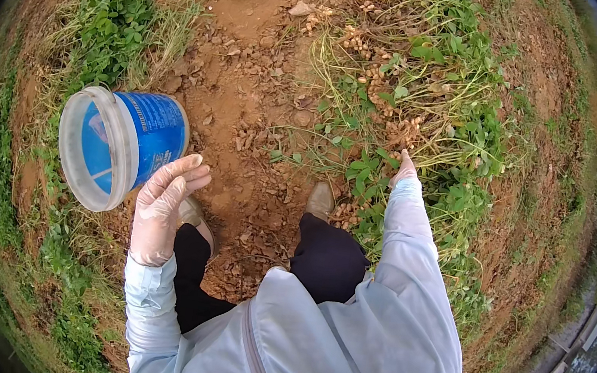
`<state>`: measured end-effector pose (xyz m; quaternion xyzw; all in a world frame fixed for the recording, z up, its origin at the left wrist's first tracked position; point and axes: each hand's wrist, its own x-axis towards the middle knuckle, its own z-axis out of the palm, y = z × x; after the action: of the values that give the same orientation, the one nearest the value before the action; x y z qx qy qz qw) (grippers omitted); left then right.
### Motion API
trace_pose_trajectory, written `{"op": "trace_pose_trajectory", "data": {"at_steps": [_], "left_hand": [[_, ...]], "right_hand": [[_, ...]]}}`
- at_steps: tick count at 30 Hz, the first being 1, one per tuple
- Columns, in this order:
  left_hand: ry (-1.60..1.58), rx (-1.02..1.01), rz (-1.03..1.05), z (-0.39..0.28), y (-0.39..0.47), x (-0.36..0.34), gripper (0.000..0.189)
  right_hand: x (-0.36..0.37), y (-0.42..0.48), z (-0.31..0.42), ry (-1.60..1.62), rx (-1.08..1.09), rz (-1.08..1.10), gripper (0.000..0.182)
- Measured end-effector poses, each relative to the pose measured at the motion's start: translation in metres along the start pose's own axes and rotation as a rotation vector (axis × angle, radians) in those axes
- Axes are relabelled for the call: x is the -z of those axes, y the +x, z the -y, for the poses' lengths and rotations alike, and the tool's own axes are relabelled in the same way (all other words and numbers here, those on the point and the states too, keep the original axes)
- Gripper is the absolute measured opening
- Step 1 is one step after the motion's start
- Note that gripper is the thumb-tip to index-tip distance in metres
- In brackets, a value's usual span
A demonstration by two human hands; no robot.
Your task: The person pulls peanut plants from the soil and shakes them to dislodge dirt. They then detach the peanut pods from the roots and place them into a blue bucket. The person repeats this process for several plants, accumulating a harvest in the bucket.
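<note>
My left hand, in a thin translucent glove, is raised beside a blue plastic bucket with a whitish rim; its fingers are bent, and nothing shows between them. The bucket is tilted, its mouth facing left; whether the hand touches it is unclear. My right hand reaches down to the row of uprooted peanut plants. Its fingertips are beside a clump of peanut pods; what its fingers do is partly hidden by the hand and sleeve.
Bare reddish soil with clods and dry leaves runs between two plant rows. Green plants grow at the left. My shoes stand on the soil. A flat stone or clod lies farther ahead. Structures show at the far right edge.
</note>
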<state>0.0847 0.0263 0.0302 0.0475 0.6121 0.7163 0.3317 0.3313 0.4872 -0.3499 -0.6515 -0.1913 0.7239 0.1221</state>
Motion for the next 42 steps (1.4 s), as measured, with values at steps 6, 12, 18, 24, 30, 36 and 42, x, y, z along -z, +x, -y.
{"op": "trace_pose_trajectory", "data": {"at_steps": [6, 12, 18, 24, 30, 36, 42], "left_hand": [[-0.014, 0.006, -0.049, -0.002, -0.010, -0.005, 0.032], [-0.131, -0.051, -0.028, -0.005, -0.013, 0.007, 0.031], [-0.211, -0.023, 0.027, -0.002, -0.012, 0.003, 0.034], [-0.235, -0.019, -0.025, -0.001, -0.011, 0.005, 0.027], [-0.185, 0.037, -0.033, 0.004, -0.010, 0.010, 0.027], [-0.094, -0.010, -0.034, 0.000, -0.006, 0.000, 0.026], [0.017, -0.122, 0.008, 0.007, -0.003, -0.006, 0.027]], "right_hand": [[-0.044, -0.103, 0.024, 0.171, -0.032, -0.066, 0.023], [0.012, -0.238, 0.068, 0.538, 0.241, 0.744, 0.041], [-0.015, -0.287, 0.110, 0.126, 0.321, 0.479, 0.052], [-0.050, -0.254, 0.116, -0.127, 0.090, 0.332, 0.049], [-0.097, -0.251, 0.046, -0.154, 0.139, 0.491, 0.056], [-0.133, -0.249, 0.001, -0.090, 0.098, 0.652, 0.052], [-0.189, -0.335, -0.015, 0.051, -0.004, 1.057, 0.048]]}}
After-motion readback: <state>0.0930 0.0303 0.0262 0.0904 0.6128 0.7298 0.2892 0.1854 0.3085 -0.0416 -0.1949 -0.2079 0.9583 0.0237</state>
